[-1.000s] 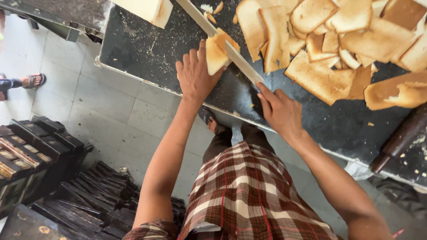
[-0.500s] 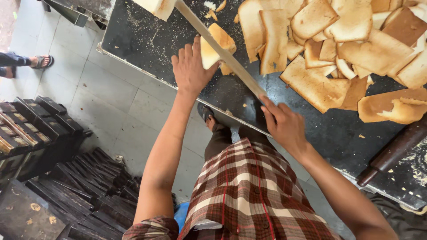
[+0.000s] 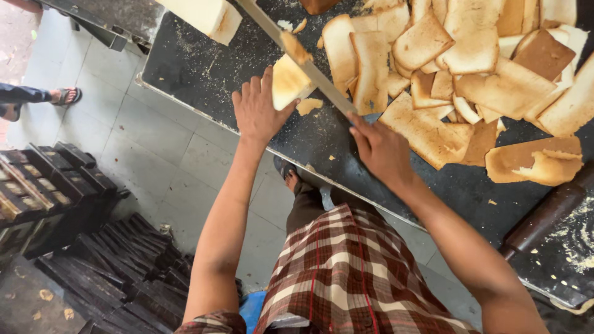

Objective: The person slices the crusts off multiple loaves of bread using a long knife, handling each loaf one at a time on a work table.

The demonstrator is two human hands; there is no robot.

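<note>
My left hand (image 3: 257, 111) rests on a pale loaf of bread (image 3: 288, 81) and steadies it on the dark worktable (image 3: 204, 74). My right hand (image 3: 383, 151) grips the handle end of a long knife (image 3: 297, 55) whose blade lies across the loaf, with a crumb of crust riding on it. A small crust piece (image 3: 307, 106) lies just beside the loaf. To the right spreads a heap of cut bread slices and crusts (image 3: 470, 68).
Another pale loaf block (image 3: 204, 15) sits at the table's far end. A dark rolling pin (image 3: 544, 216) lies at the right. Stacked black baking tins (image 3: 55, 185) and lids (image 3: 117, 266) stand on the tiled floor at left. Another person's sandalled foot (image 3: 65, 96) shows at far left.
The knife blade has moved further along the loaf toward the far side, and my right hand has followed it forward. My left hand keeps its hold on the loaf.
</note>
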